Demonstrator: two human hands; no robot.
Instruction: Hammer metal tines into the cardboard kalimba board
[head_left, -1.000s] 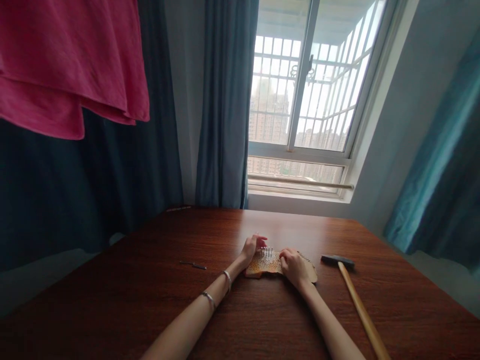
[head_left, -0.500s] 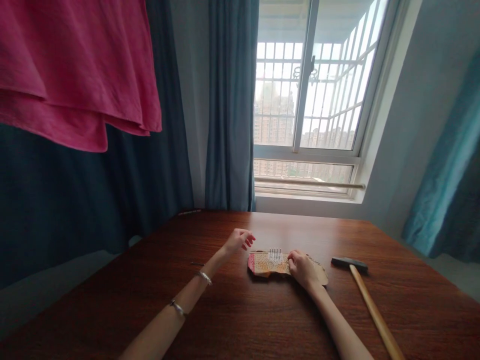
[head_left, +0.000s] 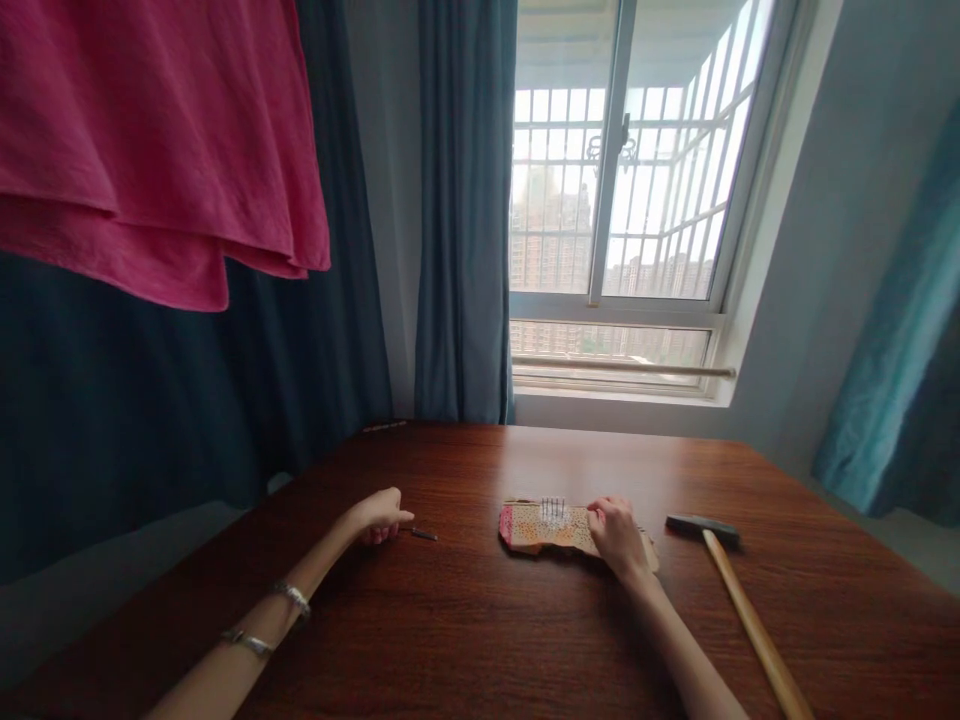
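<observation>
My left hand [head_left: 382,516] is closed near the middle left of the table. A thin dark rod-like tool [head_left: 424,535] sticks out to the right from its fingertips; its near end is hidden by the fingers. A flat speckled board [head_left: 529,530], pink at its left end and ragged along the front edge, lies to the right. Several thin nails [head_left: 553,507] stand upright in a row near its back edge. My right hand [head_left: 619,535] lies over the right part of the board with its fingers curled, covering that part.
A hammer [head_left: 750,610] with a wooden handle and dark head lies to the right of my right hand on the brown wooden table [head_left: 465,630]. A pink cloth [head_left: 165,160] hangs at the upper left. Curtains [head_left: 465,220] and a barred window [head_left: 615,200] stand behind.
My left hand has moved left, away from the board, and closed on the dark tool that lay on the table. My right hand stays at the board's right part, its fingers slightly shifted.
</observation>
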